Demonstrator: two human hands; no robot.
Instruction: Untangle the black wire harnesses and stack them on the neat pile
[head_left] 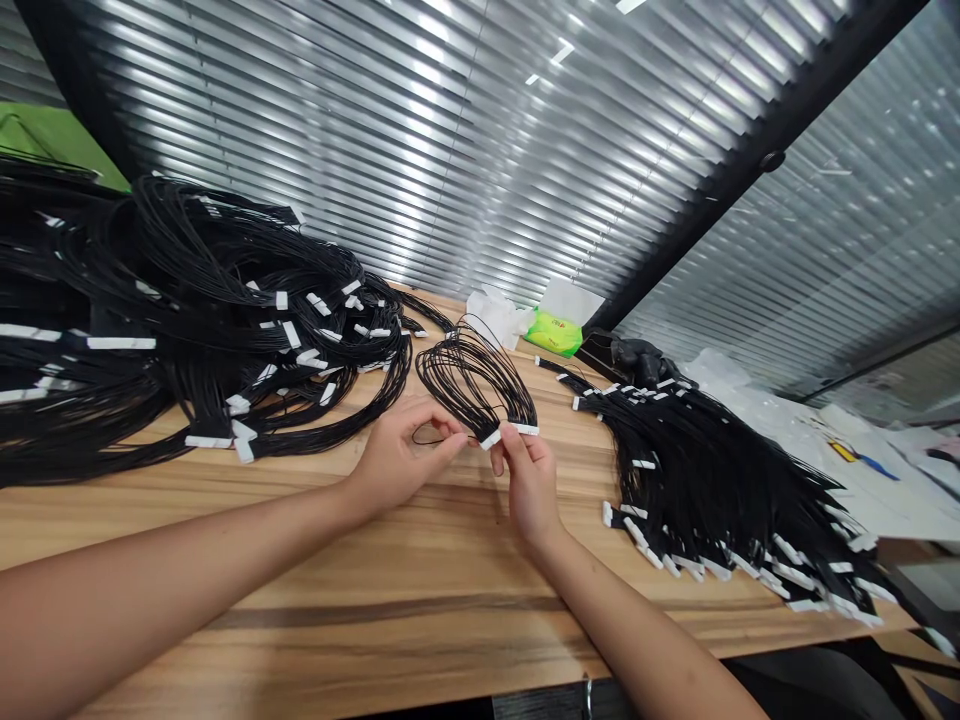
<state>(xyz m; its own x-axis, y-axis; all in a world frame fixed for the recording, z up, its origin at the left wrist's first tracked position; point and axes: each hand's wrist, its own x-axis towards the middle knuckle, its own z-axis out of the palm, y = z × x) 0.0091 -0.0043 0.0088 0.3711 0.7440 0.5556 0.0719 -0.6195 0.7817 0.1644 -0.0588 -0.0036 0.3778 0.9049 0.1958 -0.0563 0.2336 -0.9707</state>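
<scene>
Bare forearms (202, 570) lead to the right hand (534, 485), pinching a looped cable bundle (517, 402) at its white ends (528, 430), and the left hand (397, 455), pinching a thin wire (427, 441). Cable piles (720, 480) flank the grip, a tissue packet (556, 332) beyond, on a wooden table (420, 610) before blinds (450, 130).

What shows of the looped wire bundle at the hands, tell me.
The looped wire bundle is many thin, black, plastic-looking strands forming a loose, open loop, with white connectors at its near end. It appears to rest on the wooden table, near a green packet. The right hand pinches the connectors; a thin strand reaches the left hand, apparently pinched there.
</scene>
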